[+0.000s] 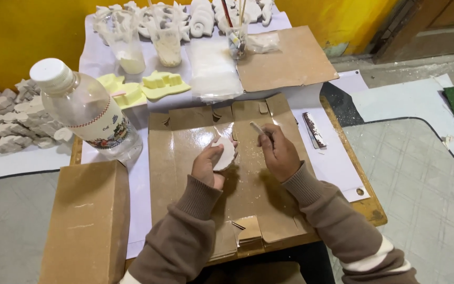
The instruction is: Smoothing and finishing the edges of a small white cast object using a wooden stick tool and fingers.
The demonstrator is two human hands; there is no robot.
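My left hand (207, 164) is clamped on a round white plaster piece (224, 153), thumb and fingers curled around its edge, holding it just above the flattened cardboard sheet (185, 173) near the middle of the table. The piece looks chalky and matte, roughly disc-shaped with a smooth domed face; I cannot tell any relief on it. My right hand (278, 154) sits at three o'clock from it, closed on a thin pale stick (257, 128) whose tip points up toward eleven o'clock, close to the piece but not touching it. My two hands are near each other, apart.

The cardboard is glossy brown, creased along its folds and dusted with fine white specks. At nine o'clock stands a clear plastic bottle (88, 113) with a white ribbed cap, and below it a plain brown box (88, 223). At twelve o'clock lie soft yellow moulds (143, 87), clear cups of white powder (127, 50), a jar of brushes (236, 37) and a folded clear plastic bag (214, 68). A second cardboard sheet (290, 60) lies at one o'clock. At two o'clock rests a narrow rough file (314, 130) on white paper. Far left, rows of white star-shaped casts (3, 118) are stacked against the yellow wall.
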